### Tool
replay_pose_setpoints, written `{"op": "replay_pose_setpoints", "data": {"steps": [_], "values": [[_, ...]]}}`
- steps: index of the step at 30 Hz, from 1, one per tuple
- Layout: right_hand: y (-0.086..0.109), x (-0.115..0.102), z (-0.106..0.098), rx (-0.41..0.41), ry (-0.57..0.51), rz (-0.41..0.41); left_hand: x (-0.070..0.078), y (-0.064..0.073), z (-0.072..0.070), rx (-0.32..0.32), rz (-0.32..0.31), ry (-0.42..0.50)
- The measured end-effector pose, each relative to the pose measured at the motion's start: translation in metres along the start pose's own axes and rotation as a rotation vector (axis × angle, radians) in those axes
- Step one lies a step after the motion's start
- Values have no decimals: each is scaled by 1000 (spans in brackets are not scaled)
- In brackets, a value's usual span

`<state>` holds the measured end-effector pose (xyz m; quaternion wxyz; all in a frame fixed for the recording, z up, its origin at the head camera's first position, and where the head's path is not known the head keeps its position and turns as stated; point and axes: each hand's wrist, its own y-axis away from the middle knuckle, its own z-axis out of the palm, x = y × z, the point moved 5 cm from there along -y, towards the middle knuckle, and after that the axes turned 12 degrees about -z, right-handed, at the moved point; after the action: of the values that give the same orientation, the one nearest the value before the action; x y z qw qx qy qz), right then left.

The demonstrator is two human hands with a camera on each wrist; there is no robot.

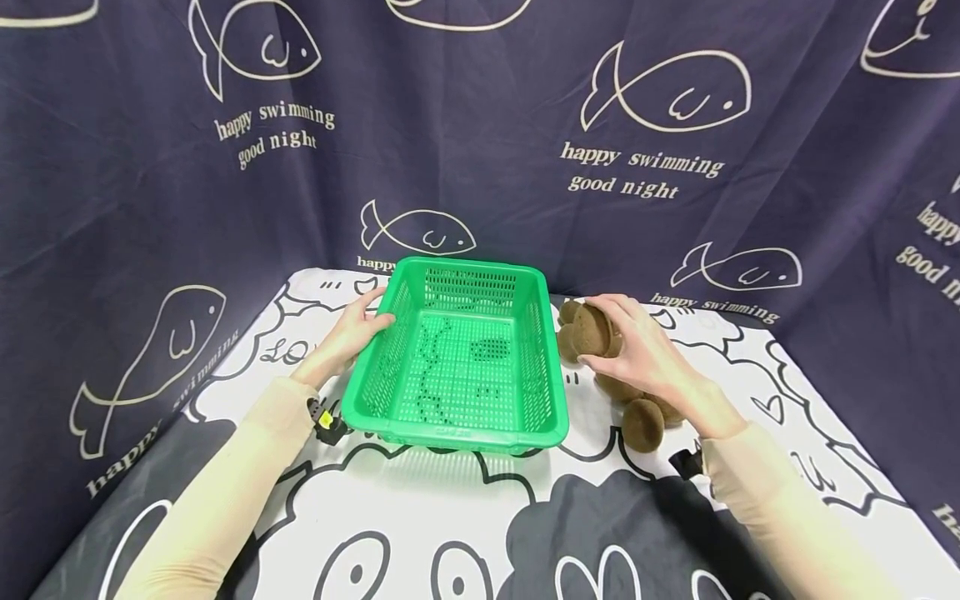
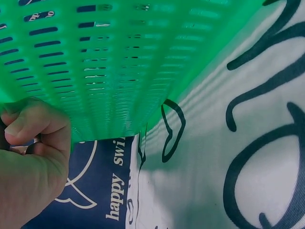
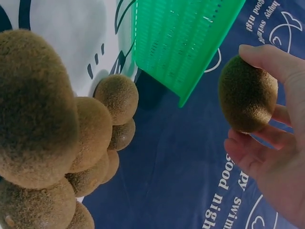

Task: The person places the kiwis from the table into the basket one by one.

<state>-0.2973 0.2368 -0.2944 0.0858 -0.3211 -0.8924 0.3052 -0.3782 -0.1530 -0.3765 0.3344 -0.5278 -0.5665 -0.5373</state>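
Observation:
A brown fuzzy kiwi (image 3: 249,94) is pinched between the thumb and fingers of my right hand (image 1: 647,348). In the right wrist view that hand (image 3: 281,129) holds the fruit up, apart from the other kiwis (image 3: 90,136). Those lie in a heap to the right of the green plastic basket (image 1: 465,435), partly hidden under my right hand and forearm in the head view. My left hand (image 1: 351,332) grips the basket's left rim, thumb over the edge. The left wrist view shows this hand (image 2: 38,138) with curled fingers against the slotted basket wall (image 2: 95,71).
A white cloth with black cartoon drawings (image 1: 420,517) covers the table. Behind and at both sides hangs a dark blue curtain (image 1: 465,125) printed with fish and words. Slots perforate the basket's walls and floor, and the cloth's black lines show through.

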Motion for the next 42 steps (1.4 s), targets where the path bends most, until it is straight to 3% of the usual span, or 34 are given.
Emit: {"op": "replay_pose_setpoints", "data": {"steps": [21, 36, 42], "values": [[-26, -24, 10, -40, -33, -65, 2, 2, 1, -7, 7, 10], [-40, -54, 38, -158, -101, -103, -1, -1, 1, -25, 10, 21], [-43, -64, 53, -203, -59, -165, 0, -1, 1, -22, 1, 15]]}}
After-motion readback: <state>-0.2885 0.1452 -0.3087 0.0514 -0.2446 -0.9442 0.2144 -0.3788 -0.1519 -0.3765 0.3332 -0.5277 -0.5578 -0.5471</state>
